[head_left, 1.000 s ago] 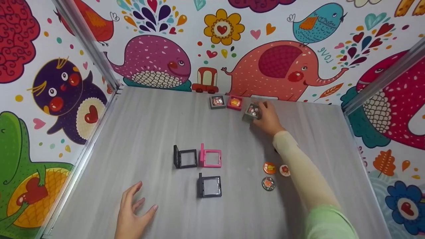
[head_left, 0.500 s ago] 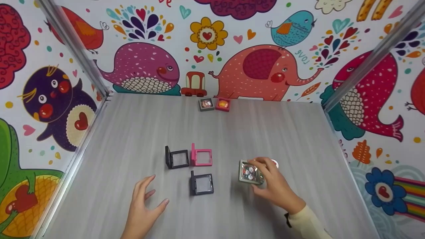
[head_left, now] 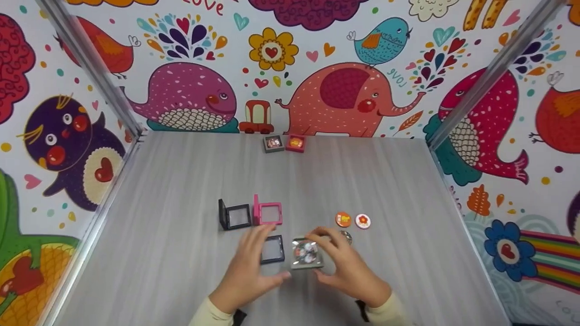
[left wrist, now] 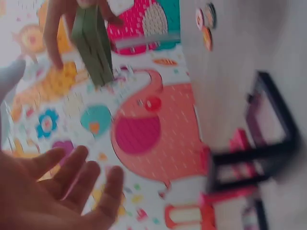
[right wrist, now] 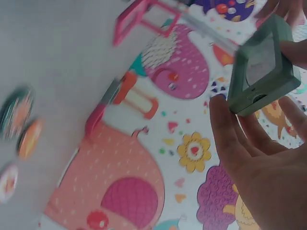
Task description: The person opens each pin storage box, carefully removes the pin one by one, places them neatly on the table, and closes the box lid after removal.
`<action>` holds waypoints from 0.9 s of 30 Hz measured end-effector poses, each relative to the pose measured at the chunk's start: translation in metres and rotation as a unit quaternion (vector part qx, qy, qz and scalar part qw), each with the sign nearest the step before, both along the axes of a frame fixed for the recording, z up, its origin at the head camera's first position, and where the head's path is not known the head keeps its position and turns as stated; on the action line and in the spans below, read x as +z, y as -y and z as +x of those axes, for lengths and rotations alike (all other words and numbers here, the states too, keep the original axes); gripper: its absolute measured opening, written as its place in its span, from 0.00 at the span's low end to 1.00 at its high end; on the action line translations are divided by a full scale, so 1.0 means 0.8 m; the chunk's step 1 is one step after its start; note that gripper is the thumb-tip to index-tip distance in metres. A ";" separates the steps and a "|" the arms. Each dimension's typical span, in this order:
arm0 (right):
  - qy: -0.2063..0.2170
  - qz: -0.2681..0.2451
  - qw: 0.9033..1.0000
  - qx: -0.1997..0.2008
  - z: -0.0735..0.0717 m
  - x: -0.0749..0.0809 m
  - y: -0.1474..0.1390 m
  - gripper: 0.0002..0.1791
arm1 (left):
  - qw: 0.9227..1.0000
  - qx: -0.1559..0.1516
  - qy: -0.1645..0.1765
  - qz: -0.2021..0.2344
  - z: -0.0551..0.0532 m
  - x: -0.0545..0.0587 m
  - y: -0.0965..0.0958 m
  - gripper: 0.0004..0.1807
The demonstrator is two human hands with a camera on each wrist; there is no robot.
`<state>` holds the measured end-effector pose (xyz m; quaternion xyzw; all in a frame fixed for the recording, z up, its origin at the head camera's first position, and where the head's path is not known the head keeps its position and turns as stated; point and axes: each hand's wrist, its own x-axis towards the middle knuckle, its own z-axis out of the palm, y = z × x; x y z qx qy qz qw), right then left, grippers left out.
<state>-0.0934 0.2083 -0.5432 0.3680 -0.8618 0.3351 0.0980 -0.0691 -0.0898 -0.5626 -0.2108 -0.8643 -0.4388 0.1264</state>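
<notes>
My right hand (head_left: 349, 269) holds a small green display case (head_left: 306, 254) by its right side, above the front middle of the table. Under the case's clear film a round patterned badge shows, and the right wrist view gives the green case (right wrist: 265, 67) from its edge, between fingers and thumb. Just left of it is my left hand (head_left: 247, 267), fingers spread and nothing held; the left wrist view shows those fingers (left wrist: 81, 177) apart from the case. Partly behind the left hand stands a dark open case (head_left: 273, 250) with its lid hidden.
Behind are an open black case (head_left: 238, 217) and an open pink case (head_left: 270, 213). On the right lie an orange badge (head_left: 343, 219), a white flower badge (head_left: 363, 221) and a dark badge (head_left: 346, 236), partly covered. Grey (head_left: 273, 143) and red (head_left: 295, 143) filled cases sit by the back wall.
My right hand has brought the green case from the back right of the table to the front middle. My left hand has moved right, up close to it.
</notes>
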 end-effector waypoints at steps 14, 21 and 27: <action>0.506 -0.472 0.704 0.156 0.025 -0.049 0.050 0.29 | 0.996 -0.062 0.021 -0.056 -0.004 0.017 -0.039 0.42; 0.583 -0.556 0.546 0.231 0.023 -0.055 0.063 0.23 | 0.995 -0.054 -0.013 -0.084 -0.005 0.020 -0.057 0.43; 0.589 -0.562 0.515 0.268 0.023 -0.057 0.058 0.24 | 0.995 -0.055 -0.028 -0.081 -0.002 0.024 -0.067 0.42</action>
